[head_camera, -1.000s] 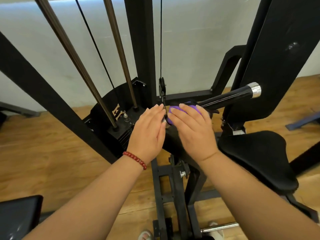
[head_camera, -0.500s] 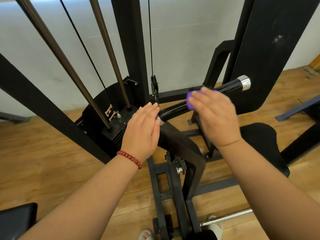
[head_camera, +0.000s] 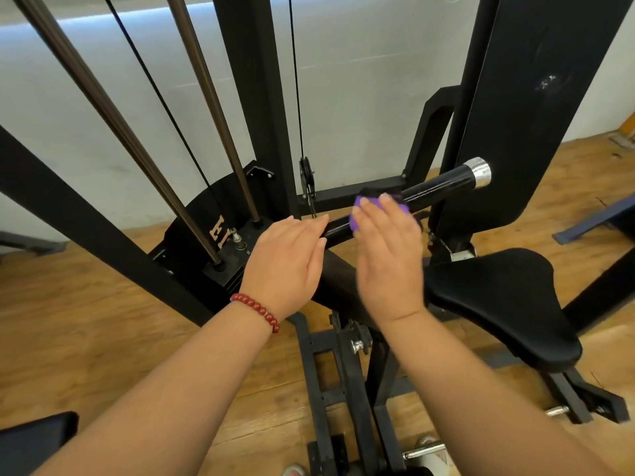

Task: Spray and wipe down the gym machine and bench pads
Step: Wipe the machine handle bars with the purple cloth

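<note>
— What colour was the cloth (head_camera: 357, 214)?
— It was purple, plain, without any pattern. The handle bar (head_camera: 439, 188) was glossy black, and its end cap (head_camera: 479, 172) was silver.
— And the seat pad (head_camera: 498, 304)?
— Black also, same as the frame (head_camera: 254, 97). The bracelet (head_camera: 256, 309) had dark red beads.
— The floor (head_camera: 68, 321)?
— Honey-brown wood, with a visible grain. The wall (head_camera: 360, 80) was white, and the letters (head_camera: 217, 232) on the black weight cover (head_camera: 192, 214) were of gold colour.
</note>
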